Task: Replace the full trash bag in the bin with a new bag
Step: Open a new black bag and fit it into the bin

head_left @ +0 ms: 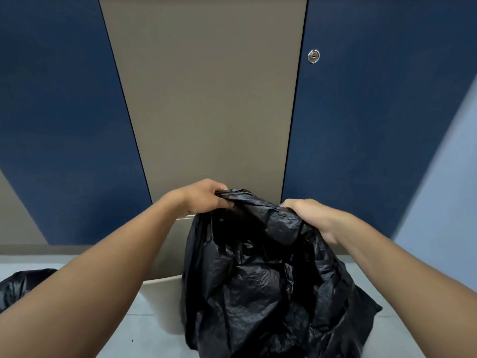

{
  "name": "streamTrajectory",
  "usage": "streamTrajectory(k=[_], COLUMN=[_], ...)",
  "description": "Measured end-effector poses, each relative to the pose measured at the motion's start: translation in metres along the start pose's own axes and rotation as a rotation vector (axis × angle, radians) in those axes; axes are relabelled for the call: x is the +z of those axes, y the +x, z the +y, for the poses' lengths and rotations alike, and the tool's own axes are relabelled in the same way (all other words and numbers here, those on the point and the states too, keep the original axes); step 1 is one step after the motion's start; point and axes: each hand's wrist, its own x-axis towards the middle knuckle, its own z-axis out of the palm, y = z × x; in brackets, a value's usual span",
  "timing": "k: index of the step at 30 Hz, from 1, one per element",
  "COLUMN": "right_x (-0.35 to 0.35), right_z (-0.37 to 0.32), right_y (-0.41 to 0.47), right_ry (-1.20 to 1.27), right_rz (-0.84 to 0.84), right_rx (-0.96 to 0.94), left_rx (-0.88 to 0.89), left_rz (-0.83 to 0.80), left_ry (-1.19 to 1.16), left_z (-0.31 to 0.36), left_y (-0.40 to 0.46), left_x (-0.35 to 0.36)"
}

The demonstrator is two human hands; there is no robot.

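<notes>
A crumpled black trash bag (260,275) hangs in front of me, held up by its top edge. My left hand (206,196) grips the bag's upper left edge, fingers curled round the plastic. My right hand (307,213) grips the upper right edge. The bag drapes down over a pale grey bin (162,303), of which only the left side and part of the rim show. A second black bag (18,285) lies on the floor at the far left, partly behind my left forearm.
Blue and beige wall panels (206,99) stand close behind the bin, with a round metal lock (313,56) on the right blue panel. Light grey floor (144,337) runs along the bottom. A pale blue wall (444,202) rises at the right.
</notes>
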Motion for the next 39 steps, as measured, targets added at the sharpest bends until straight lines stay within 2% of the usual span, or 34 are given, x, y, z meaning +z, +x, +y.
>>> streamTrajectory(k=[2,4,9,13,16,18,20,22,23,25,28,30,32,33,35,37,39], right_x=[-0.011,-0.015,-0.015,-0.001,0.013,0.023,0.032,0.035,0.035,0.033,0.026,0.019,0.012,0.008,0.003,-0.002,-0.006], right_z=[0.008,0.013,0.014,0.010,-0.003,-0.012,-0.016,-0.020,-0.021,-0.021,-0.020,-0.018,-0.017,-0.016,-0.013,-0.010,-0.008], right_y=[-0.003,-0.004,-0.001,-0.002,-0.012,-0.015,-0.013,-0.012,-0.011,-0.009,-0.005,-0.005,-0.007,-0.008,-0.014,-0.017,-0.015], right_ry=[0.017,-0.051,-0.301,-0.449,-0.402,-0.525,-0.661,-0.623,-0.573,-0.491,-0.429,-0.383,-0.338,-0.323,-0.276,-0.283,-0.352], right_rz=[-0.104,-0.125,-0.020,0.209,0.148,0.148,0.210,0.322,0.379,0.437,0.487,0.500,0.435,0.369,0.148,-0.053,-0.073], right_rx=[0.057,0.033,-0.112,-0.420,-0.642,-0.761,-0.836,-0.822,-0.782,-0.685,-0.600,-0.557,-0.511,-0.483,-0.397,-0.306,-0.299], left_rx=[-0.139,-0.208,-0.386,-0.454,-0.458,-0.444,-0.412,-0.334,-0.268,-0.115,0.001,0.029,0.036,0.032,-0.002,-0.048,-0.094], left_rz=[-0.110,-0.179,-0.203,-0.160,-0.133,-0.159,-0.193,-0.246,-0.289,-0.327,-0.247,-0.163,0.036,0.142,0.213,0.100,0.014], left_ry=[-0.362,-0.523,-0.623,-0.635,-0.642,-0.669,-0.717,-0.775,-0.755,-0.562,0.038,0.408,0.525,0.421,-0.074,-0.502,-0.688], left_z=[-0.005,-0.006,0.009,0.018,0.019,0.018,0.016,0.015,0.013,0.011,0.009,0.005,-0.002,-0.006,-0.010,-0.005,0.000], left_y=[-0.007,-0.011,-0.007,0.000,0.002,0.003,0.000,-0.003,-0.005,-0.008,-0.006,-0.002,0.002,0.005,0.006,0.004,0.004], left_x=[-0.003,-0.005,-0.005,-0.001,0.003,0.003,0.002,0.002,0.003,0.006,0.012,0.014,0.014,0.013,0.013,0.012,0.011])
